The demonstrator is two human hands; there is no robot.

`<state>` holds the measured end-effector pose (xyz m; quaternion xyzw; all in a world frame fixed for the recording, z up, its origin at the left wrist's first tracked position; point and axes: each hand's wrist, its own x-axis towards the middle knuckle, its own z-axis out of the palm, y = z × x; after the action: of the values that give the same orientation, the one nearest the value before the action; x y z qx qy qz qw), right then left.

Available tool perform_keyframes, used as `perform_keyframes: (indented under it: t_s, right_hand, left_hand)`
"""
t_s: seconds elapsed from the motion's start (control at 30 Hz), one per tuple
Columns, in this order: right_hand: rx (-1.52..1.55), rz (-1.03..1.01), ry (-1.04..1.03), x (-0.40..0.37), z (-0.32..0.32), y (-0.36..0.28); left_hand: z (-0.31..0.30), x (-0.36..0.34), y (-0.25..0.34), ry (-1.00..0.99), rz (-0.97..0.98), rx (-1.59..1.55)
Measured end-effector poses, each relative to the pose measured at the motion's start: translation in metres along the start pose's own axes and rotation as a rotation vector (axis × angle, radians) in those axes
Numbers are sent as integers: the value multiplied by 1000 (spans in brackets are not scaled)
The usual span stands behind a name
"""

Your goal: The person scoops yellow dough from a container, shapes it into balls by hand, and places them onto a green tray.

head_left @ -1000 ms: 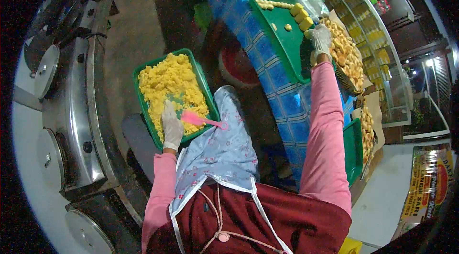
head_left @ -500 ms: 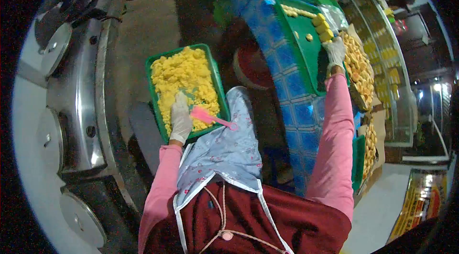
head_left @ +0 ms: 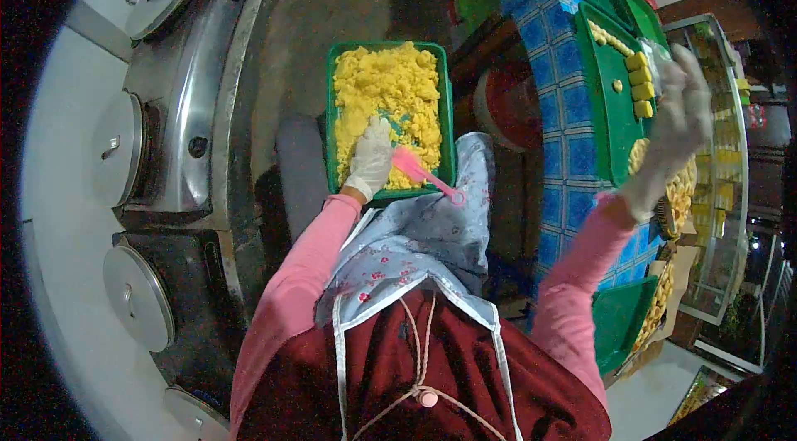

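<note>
My gloved left hand (head_left: 372,160) rests in a crumbly yellow mixture (head_left: 390,80), which fills a green tray (head_left: 449,121) by my lap. Its fingers point forward, the tips partly sunk in the crumbs. Beside that hand a pink plastic scoop (head_left: 427,175) lies across the tray's near edge. My gloved right hand (head_left: 677,113) is raised above the table's right side, smeared by motion, fingers stretched and nothing seen in them. Left of it, a second green tray (head_left: 602,109) holds a line of yellow blocks (head_left: 642,92) and a row of small pale dough pieces (head_left: 610,38).
A metal stove (head_left: 187,101) with round lidded pots (head_left: 124,151) runs along the left. Blue checked cloth (head_left: 564,109) covers the table. Baked pieces (head_left: 682,188) pile up near a glass case (head_left: 714,258). A red round stool or tub (head_left: 510,109) stands between.
My right hand has lifted off the nearest yellow block and come up toward me; the block stays in line. The view has shifted left. My left hand remains in the mixture.
</note>
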<state>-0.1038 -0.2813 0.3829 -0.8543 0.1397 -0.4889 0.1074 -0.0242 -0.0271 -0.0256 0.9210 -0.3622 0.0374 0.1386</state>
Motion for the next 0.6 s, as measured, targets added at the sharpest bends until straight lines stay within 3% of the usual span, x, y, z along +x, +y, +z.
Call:
perform_keyframes:
  t_s: [0.07, 0.1, 0.17, 0.2, 0.23, 0.33, 0.47, 0.57, 0.6]
  right_hand:
    - [300, 27, -278, -58, 26, -22]
    - [175, -181, -392, -93, 55, -29]
    - [234, 15, -693, -203, 108, -16]
    - [-186, -107, -1170, -230, 125, -18]
    - [-189, -91, -1145, -275, 138, -9]
    - [-124, 32, -1070, -341, 149, 2]
    - [58, 132, -846, -348, 167, 22]
    - [-55, 314, -938, -306, 179, -12]
    - [-29, 265, -928, -310, 188, -10]
  left_hand:
    - [-18, 11, 3, -155, -123, -184]
    - [-26, 17, 0, -227, -185, -273]
    - [23, 11, -27, 133, -117, -411]
    - [42, 6, -35, 311, -83, -480]
    - [11, 6, -19, 481, -353, -719]
    - [20, 11, -29, 126, -634, -962]
    - [19, 15, -20, 386, -539, -690]
    - [18, 21, -22, 308, -616, -651]
    - [17, 21, -20, 306, -601, -668]
